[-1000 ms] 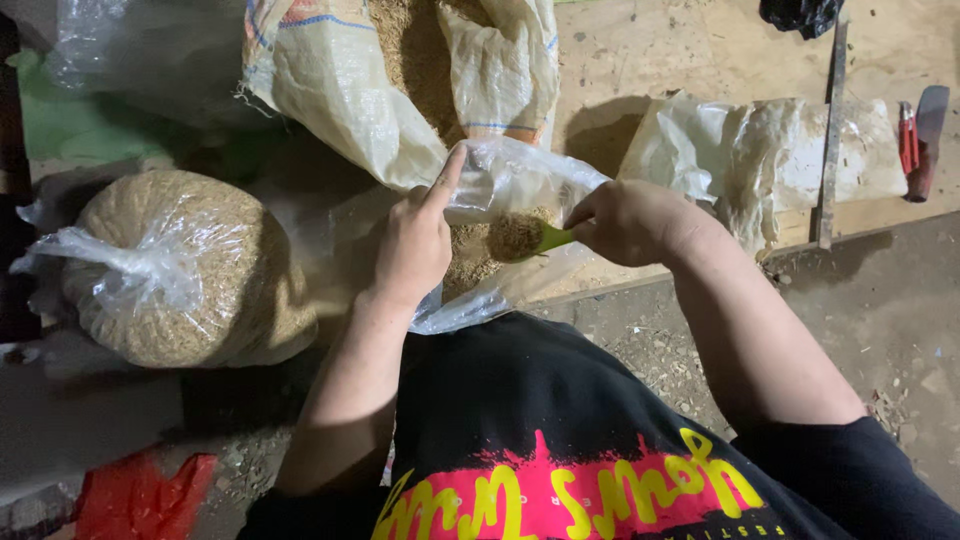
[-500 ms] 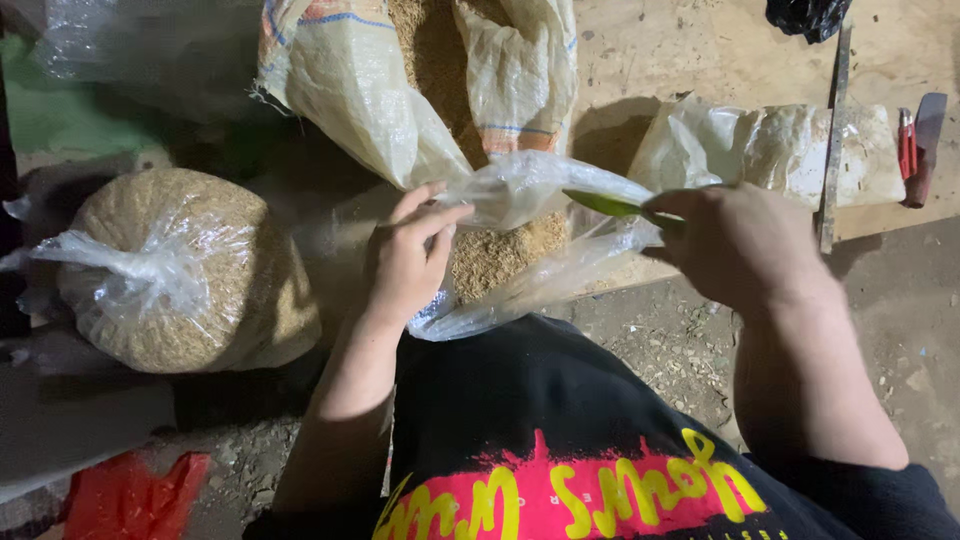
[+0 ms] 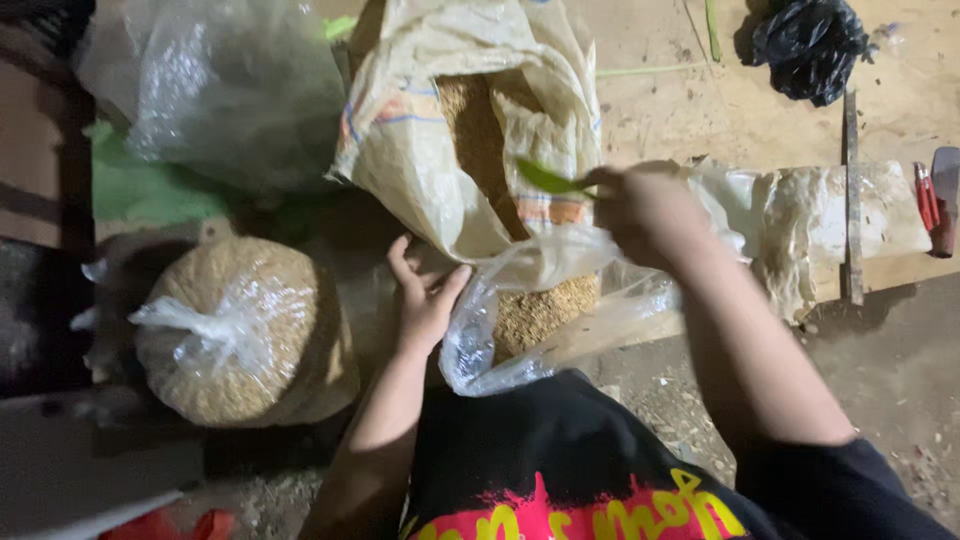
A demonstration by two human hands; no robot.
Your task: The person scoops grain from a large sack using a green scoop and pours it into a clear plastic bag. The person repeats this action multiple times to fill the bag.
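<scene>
A big woven sack [image 3: 420, 170] stands open on the wooden floor board [image 3: 700, 90], full of tan grain. Left of it lies a tied clear bag of grain [image 3: 235, 335]. Just below the sack's mouth sits a small clear plastic bag [image 3: 545, 300], partly filled with grain, against the person's lap.

The left hand [image 3: 425, 295] holds that bag's rim, fingers curled together on the plastic. The right hand [image 3: 645, 210] has its fingers clamped on the handle of a green scoop [image 3: 548, 178]. The scoop's long axis runs roughly level, left to right, its bowl pointing left over the sack's opening.

Half a second ago the scoop lay lower, over the small bag's mouth; it has since risen to the sack, and the left hand has slid lower on the rim.
</scene>
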